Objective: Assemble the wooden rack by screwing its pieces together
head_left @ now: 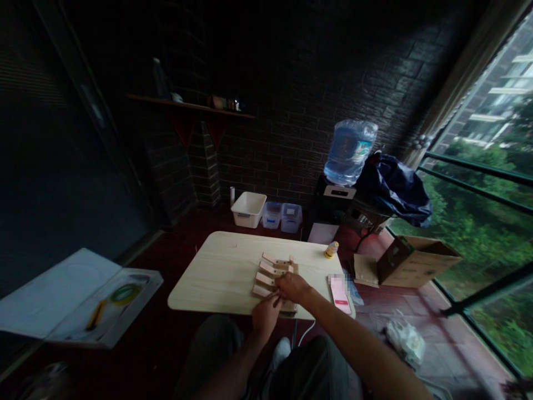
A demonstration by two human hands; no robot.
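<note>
A small wooden rack (265, 278) of pale, slanted slats with dark holes lies near the front edge of the light wood-grain table (216, 272). My right hand (292, 287) is closed over its right part, fingers curled down against the slats. Just in front and to the left, my left hand (265, 318) is closed at the rack's near end, its fingertips pinched close to my right fingers. What either set of fingertips grips is too small and hidden to tell. My hands cover part of the rack's near right side.
A small yellow-labelled bottle (331, 250) and a pink-screened phone (340, 293) are at the table's right. An open white case (137, 311) with tools lies left. Behind stand plastic bins (249, 210) and a water dispenser (339, 192); an open cardboard box (418, 264) is right.
</note>
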